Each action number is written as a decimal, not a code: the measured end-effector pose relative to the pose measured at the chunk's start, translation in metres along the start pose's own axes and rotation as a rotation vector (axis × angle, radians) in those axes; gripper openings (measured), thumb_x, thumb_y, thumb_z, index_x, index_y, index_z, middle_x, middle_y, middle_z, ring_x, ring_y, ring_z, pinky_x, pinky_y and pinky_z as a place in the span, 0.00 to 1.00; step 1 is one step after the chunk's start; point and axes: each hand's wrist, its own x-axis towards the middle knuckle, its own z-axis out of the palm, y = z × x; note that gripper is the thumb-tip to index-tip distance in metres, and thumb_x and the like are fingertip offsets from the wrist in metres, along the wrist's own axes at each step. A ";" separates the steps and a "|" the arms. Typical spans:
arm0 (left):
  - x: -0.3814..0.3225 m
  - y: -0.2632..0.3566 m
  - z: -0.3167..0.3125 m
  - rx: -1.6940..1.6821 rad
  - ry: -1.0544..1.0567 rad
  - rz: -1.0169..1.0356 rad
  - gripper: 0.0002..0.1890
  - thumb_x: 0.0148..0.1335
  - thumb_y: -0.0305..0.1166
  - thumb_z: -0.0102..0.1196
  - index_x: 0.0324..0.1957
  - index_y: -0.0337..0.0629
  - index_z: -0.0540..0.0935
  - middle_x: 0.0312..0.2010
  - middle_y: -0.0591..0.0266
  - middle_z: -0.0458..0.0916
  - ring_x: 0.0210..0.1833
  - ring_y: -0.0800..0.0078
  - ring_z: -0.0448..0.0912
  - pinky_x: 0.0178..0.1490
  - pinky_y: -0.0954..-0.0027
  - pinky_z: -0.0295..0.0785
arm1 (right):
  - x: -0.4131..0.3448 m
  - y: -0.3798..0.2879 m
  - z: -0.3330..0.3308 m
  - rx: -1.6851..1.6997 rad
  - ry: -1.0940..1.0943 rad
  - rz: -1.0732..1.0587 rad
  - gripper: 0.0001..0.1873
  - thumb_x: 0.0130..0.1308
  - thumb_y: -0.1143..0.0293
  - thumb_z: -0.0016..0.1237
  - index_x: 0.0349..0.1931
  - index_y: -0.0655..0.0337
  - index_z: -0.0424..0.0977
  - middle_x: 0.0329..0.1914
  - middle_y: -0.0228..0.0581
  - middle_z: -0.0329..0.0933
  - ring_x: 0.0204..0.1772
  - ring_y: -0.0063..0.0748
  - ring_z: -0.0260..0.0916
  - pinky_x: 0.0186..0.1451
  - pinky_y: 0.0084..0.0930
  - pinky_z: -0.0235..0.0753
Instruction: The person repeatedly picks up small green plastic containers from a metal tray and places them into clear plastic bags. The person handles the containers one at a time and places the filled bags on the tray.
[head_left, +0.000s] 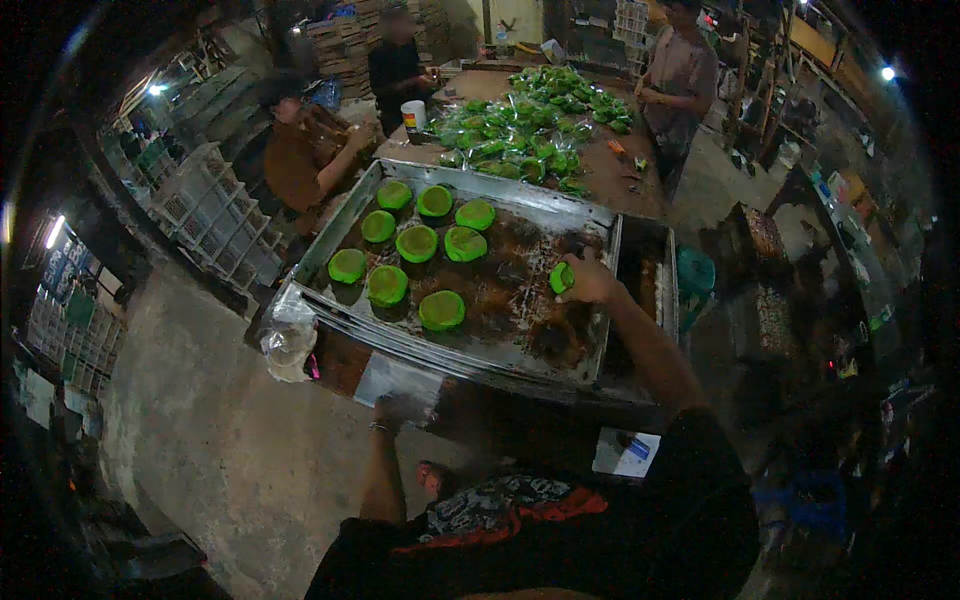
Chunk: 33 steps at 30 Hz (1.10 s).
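My right hand (594, 280) grips a round green bun (561, 278) on its edge, above the right part of a large metal baking tray (501, 279). Several more green buns, browned on top, sit in the tray's left and middle parts; one bun (442, 310) lies near the front edge. In front of the tray, my left hand (396, 409) is blurred and holds a clear plastic bag (396, 379). More clear plastic (289, 346) hangs at the tray's front left corner. The tray rests on what looks like other stacked trays.
Behind the tray, a table (619, 176) bears a heap of green buns in clear bags (517, 131) and a white tub (413, 117). One person (300, 150) sits at the left; two others are at the far side and right. Plastic crates (214, 210) stand left.
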 end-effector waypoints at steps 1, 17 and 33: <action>-0.001 -0.004 0.000 -0.010 -0.066 0.012 0.16 0.53 0.42 0.56 0.44 0.51 0.79 0.32 0.61 0.82 0.35 0.63 0.79 0.36 0.61 0.72 | -0.003 0.000 0.002 -0.019 0.019 0.031 0.56 0.37 0.51 0.68 0.65 0.58 0.48 0.64 0.73 0.44 0.54 0.68 0.66 0.51 0.46 0.73; -0.058 -0.017 0.014 -1.819 0.322 -0.681 0.17 0.65 0.39 0.46 0.52 0.43 0.73 0.37 0.67 0.79 0.28 0.83 0.73 0.27 0.78 0.69 | -0.056 -0.126 -0.006 0.077 -0.197 -0.295 0.39 0.52 0.70 0.58 0.61 0.57 0.50 0.44 0.63 0.69 0.48 0.60 0.69 0.51 0.47 0.70; -0.023 0.068 -0.092 -0.365 0.039 -0.467 0.16 0.62 0.37 0.51 0.47 0.38 0.76 0.34 0.51 0.77 0.32 0.60 0.77 0.32 0.62 0.73 | -0.122 -0.252 0.145 1.056 0.065 -0.144 0.28 0.53 0.64 0.58 0.54 0.62 0.66 0.42 0.50 0.77 0.49 0.41 0.74 0.53 0.35 0.71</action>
